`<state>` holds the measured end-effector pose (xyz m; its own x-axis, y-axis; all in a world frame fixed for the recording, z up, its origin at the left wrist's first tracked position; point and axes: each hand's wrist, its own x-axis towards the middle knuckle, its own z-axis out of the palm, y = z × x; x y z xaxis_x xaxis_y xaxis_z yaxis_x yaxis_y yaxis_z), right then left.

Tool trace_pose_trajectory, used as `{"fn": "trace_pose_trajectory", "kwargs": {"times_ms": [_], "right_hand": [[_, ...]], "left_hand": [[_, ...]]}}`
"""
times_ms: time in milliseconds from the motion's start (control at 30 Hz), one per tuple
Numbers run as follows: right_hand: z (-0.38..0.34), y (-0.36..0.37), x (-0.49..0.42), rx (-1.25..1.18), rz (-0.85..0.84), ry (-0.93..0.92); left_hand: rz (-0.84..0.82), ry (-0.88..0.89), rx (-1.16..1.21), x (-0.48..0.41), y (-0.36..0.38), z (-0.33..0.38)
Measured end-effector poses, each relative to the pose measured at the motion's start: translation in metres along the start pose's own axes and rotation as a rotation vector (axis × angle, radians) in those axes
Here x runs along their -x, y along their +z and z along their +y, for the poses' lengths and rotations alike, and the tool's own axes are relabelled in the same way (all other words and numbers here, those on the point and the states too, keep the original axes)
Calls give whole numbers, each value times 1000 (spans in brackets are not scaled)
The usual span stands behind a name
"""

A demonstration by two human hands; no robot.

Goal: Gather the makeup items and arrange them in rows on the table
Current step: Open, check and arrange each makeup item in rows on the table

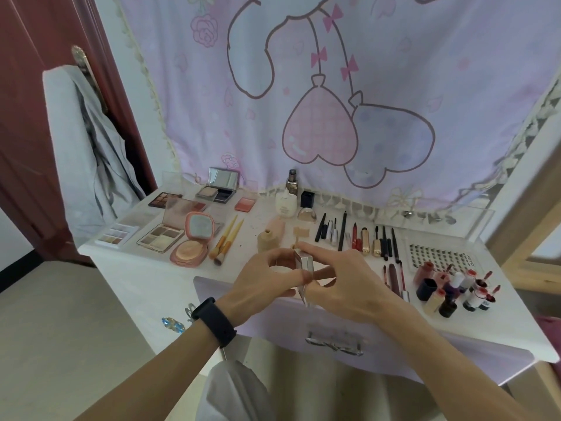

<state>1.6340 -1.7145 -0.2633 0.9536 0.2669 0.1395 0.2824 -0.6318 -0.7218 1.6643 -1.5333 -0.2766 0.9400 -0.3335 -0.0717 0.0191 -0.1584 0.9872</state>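
Surveying table (485,326): bearing makeup already laid in rows. Noting palettes (161,235) at left, pencils (343,230) lying side by side right of centre, bottles (449,299) clustering at front right.

Finding both hands meeting over the front middle of the table, above the drawer edge. Recording left hand (264,278) curling thumb and fingers round a tube (303,262), clamping it. Recording right hand (346,284) closing in from the other side, forefinger stretching straight over the cap end, lower fingers lying against the body; unable to tell whether actually pinching, thumb being hidden.

Locating tube between the two hands, off the surface. Running long axis near to far: silver cap pointing away toward the back rows, clear end pointing back toward the wrists, tilting slightly.

Judging next move as setting down into a row. Lying just beyond the fingertips: open ground between a beige bottle (267,240) and the pencils. Judging both hands about equally near; requiring only a short reach forward, keeping the axis parallel to the pencils.
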Motion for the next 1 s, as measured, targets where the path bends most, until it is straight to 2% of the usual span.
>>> {"fn": "trace_pose_trajectory", "kwargs": {"times_ms": [400,633,833,1000], "right_hand": [[-5,7,-3,85,-19,-73],[10,5,0,-219,16,-61],[11,-9,2,-220,15,-74],[6,-12,0,-205,60,-125]], "left_hand": [[23,16,99,0,-4,-1],[-47,16,130,2,-6,8],[-88,146,-144,3,-5,21],[-73,166,-308,1,-5,31]]}}
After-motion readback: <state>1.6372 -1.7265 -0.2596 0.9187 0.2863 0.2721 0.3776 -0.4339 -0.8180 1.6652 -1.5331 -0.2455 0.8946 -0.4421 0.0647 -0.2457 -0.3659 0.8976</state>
